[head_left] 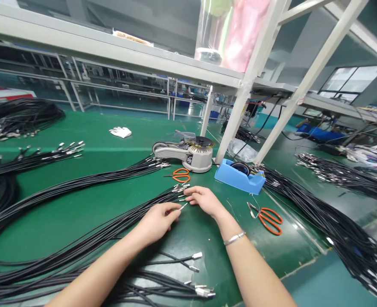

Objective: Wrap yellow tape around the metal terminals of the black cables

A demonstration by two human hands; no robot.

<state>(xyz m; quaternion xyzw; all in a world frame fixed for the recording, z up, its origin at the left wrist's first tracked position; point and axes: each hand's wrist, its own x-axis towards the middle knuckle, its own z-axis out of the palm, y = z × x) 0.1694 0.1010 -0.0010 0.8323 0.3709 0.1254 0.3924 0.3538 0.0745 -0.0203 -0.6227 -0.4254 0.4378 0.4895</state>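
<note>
My left hand [159,219] is closed in a pinch on a black cable, whose thin pale tip [183,206] sticks out past the thumb and forefinger. Opposite it, my right hand [205,200] has its fingers curled together at the ends of a bundle of black cables [150,199]. What lies between the right fingertips is too small to make out. The bundle's silver connectors [180,187] lie just beyond both hands. In front of my left forearm, more cables with metal plugs [204,291] rest on the green table.
Behind the hands stand orange-handled scissors [181,175] and a grey round tape dispenser [198,155]. To the right are a blue tape holder [239,177], another pair of orange scissors [270,219] and a thick cable bundle [310,200]. A white glove [120,132] lies farther back, near shelf posts [236,119].
</note>
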